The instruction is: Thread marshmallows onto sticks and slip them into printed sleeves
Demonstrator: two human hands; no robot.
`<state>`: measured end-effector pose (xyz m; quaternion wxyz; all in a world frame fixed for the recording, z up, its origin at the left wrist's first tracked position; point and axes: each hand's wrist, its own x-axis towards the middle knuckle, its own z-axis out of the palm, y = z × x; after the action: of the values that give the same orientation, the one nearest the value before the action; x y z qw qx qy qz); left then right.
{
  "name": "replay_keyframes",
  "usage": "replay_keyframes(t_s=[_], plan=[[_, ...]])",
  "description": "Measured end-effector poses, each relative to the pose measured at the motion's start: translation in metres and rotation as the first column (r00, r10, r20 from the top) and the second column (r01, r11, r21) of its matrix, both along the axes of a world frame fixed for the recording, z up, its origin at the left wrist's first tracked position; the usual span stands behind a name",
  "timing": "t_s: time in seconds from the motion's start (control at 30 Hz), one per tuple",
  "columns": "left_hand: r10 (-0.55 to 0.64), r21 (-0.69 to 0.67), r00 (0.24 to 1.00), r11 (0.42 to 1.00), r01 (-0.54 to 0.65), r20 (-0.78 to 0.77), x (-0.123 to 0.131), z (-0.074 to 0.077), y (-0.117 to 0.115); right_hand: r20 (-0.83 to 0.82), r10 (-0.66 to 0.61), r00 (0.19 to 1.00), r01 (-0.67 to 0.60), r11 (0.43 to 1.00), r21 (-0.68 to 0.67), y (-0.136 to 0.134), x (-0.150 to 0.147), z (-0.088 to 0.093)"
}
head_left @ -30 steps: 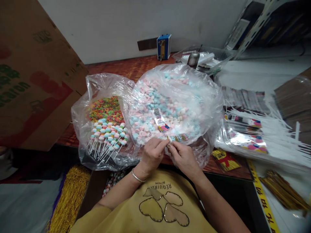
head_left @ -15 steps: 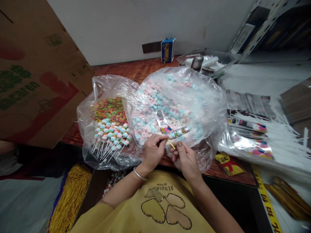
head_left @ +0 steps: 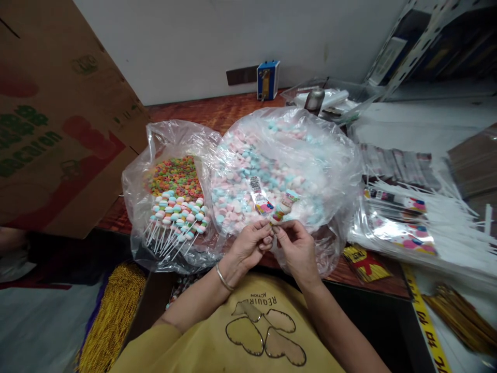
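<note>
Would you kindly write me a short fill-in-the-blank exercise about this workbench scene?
The metal bangle is on the person's ____ wrist.
The left hand meets the ____ hand at the near end of a wrapped candy.
The marshmallow skewers have ____ sticks.
The box-shaped device by the wall has a ____ top.

Missing words: left; right; white; blue.

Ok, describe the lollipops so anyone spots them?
On the reddish table, find the smaller clear bag, left of the big bag. There, just in front of the colourful rings, lie the lollipops: pale striped sweets, white-stemmed, unlike the stickless rings.
</note>
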<state>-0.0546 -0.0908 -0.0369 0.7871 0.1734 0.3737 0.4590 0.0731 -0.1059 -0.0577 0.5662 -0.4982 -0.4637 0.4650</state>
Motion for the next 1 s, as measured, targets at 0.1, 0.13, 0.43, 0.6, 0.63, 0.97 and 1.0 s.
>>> replay_keyframes(t_s=[0.1,0.13,0.43,0.6,0.63,0.97,1.0], plan=[[-0.018,-0.035,0.998,0.999,0.02,0.062,0.003,0.001,-0.001,0.092,-0.009,0.996,0.003,0.998,0.057,0.0,0.004,0.003],[-0.019,-0.041,0.997,0.999,0.022,0.072,0.005,0.001,-0.002,0.157,-0.024,0.987,0.008,0.994,0.105,-0.001,0.004,0.005],[0.067,0.268,0.956,0.963,0.013,-0.285,0.005,-0.005,-0.007,0.58,-0.384,0.718,0.009,0.838,0.545,-0.007,0.003,0.003],[0.431,0.663,0.586,0.702,0.26,-0.686,-0.007,-0.003,-0.012,0.577,-0.296,0.761,-0.027,0.874,0.485,-0.009,0.006,0.01],[0.446,0.667,0.564,0.693,0.273,-0.695,-0.008,-0.003,-0.013,0.538,-0.253,0.804,-0.026,0.888,0.458,-0.009,0.005,0.011],[0.149,0.366,0.907,0.931,0.006,-0.393,0.002,-0.009,-0.012,0.192,-0.07,0.979,0.042,0.988,0.148,-0.003,-0.004,0.008],[0.153,0.37,0.906,0.929,0.004,-0.396,0.002,-0.011,-0.011,0.233,-0.101,0.967,0.061,0.983,0.174,-0.003,-0.004,0.009]])
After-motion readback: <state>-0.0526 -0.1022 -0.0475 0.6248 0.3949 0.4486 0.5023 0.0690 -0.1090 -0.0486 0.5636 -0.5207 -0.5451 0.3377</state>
